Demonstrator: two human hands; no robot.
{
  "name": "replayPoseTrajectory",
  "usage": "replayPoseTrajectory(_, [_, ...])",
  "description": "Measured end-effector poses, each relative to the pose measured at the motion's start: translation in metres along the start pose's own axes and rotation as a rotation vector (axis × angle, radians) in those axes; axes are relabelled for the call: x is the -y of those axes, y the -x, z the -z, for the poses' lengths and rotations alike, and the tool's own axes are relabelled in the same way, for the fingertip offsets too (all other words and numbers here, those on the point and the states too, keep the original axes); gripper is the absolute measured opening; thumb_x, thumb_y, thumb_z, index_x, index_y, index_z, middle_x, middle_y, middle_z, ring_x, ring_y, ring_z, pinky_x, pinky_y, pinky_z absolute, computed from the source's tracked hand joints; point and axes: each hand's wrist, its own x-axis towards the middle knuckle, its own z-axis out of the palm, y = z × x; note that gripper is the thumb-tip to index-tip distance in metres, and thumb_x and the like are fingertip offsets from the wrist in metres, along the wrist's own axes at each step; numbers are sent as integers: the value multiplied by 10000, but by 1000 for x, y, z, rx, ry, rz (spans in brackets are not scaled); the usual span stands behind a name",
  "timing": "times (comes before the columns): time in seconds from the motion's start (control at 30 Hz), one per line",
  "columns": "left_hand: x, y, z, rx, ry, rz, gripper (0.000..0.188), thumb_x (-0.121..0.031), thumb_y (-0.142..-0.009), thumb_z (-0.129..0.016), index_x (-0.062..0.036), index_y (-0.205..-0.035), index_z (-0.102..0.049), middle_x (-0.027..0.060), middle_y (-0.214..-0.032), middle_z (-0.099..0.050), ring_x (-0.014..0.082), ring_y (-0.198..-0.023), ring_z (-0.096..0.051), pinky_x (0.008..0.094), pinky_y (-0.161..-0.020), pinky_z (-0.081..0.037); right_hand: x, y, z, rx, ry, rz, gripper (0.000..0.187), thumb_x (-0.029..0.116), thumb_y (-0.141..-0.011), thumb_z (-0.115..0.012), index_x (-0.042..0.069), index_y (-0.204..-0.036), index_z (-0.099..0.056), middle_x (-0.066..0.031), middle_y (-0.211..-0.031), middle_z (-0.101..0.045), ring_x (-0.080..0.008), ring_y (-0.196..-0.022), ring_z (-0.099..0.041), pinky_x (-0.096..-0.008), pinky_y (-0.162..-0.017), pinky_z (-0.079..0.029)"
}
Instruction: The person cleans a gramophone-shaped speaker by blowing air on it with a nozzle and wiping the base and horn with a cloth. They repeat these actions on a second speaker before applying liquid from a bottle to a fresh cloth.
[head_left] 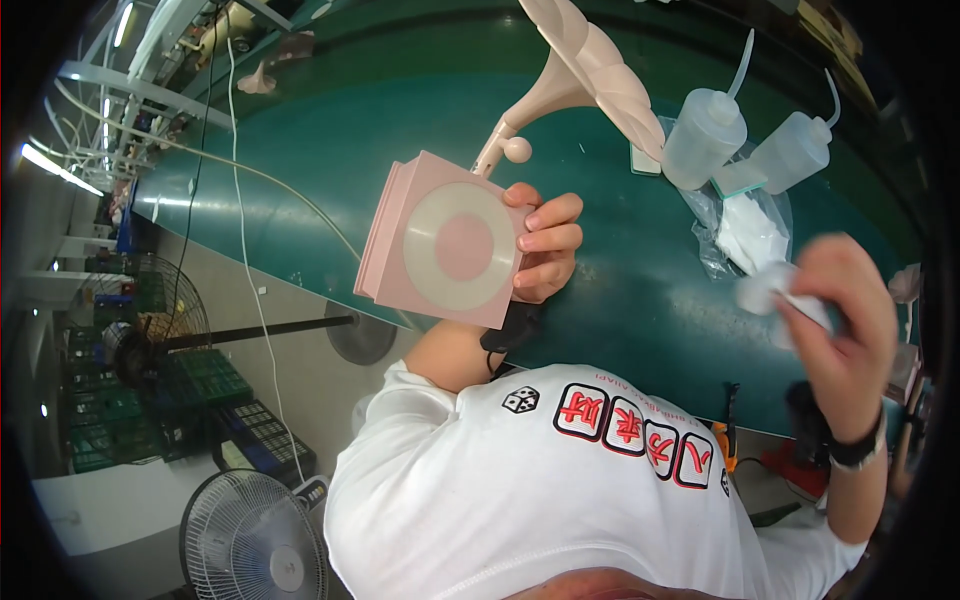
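My left hand (548, 245) grips a pink gramophone-shaped box (390, 225) by its right edge, the fingers curled over the side. The box is tilted, and its face with a round pale ring and pink centre is turned up. From its top rises a pale pink petalled horn (610, 85) on a curved neck with a small round knob. Over at the right, my right hand (845, 315) pinches a crumpled white wipe (765, 290), partly smeared by motion. Just beyond it, a stack of white wipes (750, 235) lies in an open clear plastic bag (710, 245).
Two translucent squeeze bottles (705, 140) with bent spouts stand behind the wipes on the green table (640, 290). Another pink horn (257, 80) lies far left. A pale cable (290, 190) crosses the left side. Beside the table are a fan (255, 540) and green crates (205, 380).
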Motion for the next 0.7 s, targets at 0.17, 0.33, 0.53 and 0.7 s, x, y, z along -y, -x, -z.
replayPoseTrajectory(0.17, [3,-7,-10,-82,-81,12,417,-377,-936,-622,-46,-1190,-637,71,-996,-420,184,-936,-512,363,-670,-587,8,-42,-75,109,-390,129,193,-84,-760,-618,1,-933,-621,-102,-991,-604,-202,-865,-605,-288,-750,-479])
replayPoseTrajectory(0.33, [25,4,-34,-452,-546,-298,367,-343,-932,-624,-44,-1144,-627,65,-980,-436,188,-908,-505,326,-738,-546,15,-60,-139,122,-780,23,175,-81,-788,-605,17,-931,-584,-66,-1005,-557,-160,-903,-560,-278,-811,-469])
replayPoseTrajectory(0.53, [39,-1,-35,-842,-1072,-355,307,-302,-928,-627,-41,-1090,-615,58,-960,-455,192,-873,-498,282,-819,-498,25,-54,-150,250,-1035,6,187,-89,-781,-610,40,-898,-542,-42,-967,-511,-148,-943,-504,-268,-876,-434])
replayPoseTrajectory(0.7, [13,-8,-21,-418,-602,-231,269,-295,-957,-576,-42,-1050,-592,60,-945,-440,189,-848,-483,274,-883,-488,20,-49,-134,439,-1154,-13,214,-96,-754,-607,47,-893,-530,-33,-965,-518,-158,-915,-519,-274,-879,-436])
